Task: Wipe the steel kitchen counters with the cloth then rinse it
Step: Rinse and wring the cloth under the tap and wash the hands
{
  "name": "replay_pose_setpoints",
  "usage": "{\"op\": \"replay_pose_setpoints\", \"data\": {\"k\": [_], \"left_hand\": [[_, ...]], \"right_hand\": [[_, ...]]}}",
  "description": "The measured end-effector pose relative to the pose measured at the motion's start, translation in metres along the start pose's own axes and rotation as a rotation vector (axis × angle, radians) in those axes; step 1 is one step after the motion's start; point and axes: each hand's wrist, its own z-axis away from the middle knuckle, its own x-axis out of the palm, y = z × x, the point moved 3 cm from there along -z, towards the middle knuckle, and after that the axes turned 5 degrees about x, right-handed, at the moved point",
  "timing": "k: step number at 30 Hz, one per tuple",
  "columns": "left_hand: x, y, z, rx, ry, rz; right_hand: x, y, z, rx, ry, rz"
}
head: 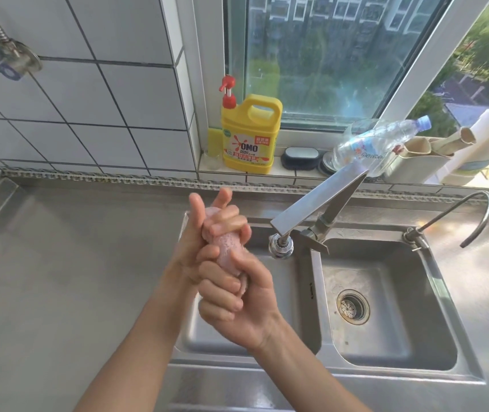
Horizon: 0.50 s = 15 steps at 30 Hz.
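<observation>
Cloth (226,248), pink and rolled into a tight cylinder, held above the left basin of the sink (302,295), left of the faucet (311,212); long axis runs upper left to lower right. Left hand (207,224) curls round its upper end, right hand (237,298) clenches its lower end.

Two bare forearms come up from the bottom edge of the view, with no sleeve, cuff or glove covering any part of them that shows. Both wrists are bare too: no watch, strap or bracelet. The left hand (195,233) and the right hand (237,295) carry no rings on the fingers that show, though several are partly hidden, so that cannot be told for all of them. The nails that are visible look short and unpainted. The hands have a slight sheen, possibly from wetness.
</observation>
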Motion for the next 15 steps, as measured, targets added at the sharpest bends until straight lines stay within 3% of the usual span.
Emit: {"op": "replay_pose_setpoints", "data": {"k": [4,9,15], "left_hand": [[-0.025,0.016,0.014,-0.129,0.451,-0.553],[-0.068,-0.002,0.026,-0.281,0.746,-0.92],[-0.129,-0.023,0.022,-0.339,1.031,-1.376]], "right_hand": [[-0.025,-0.019,0.014,0.277,0.436,0.489],[-0.073,-0.034,0.024,0.571,0.878,1.119],[-0.119,-0.041,0.01,0.715,1.001,1.838]]}}
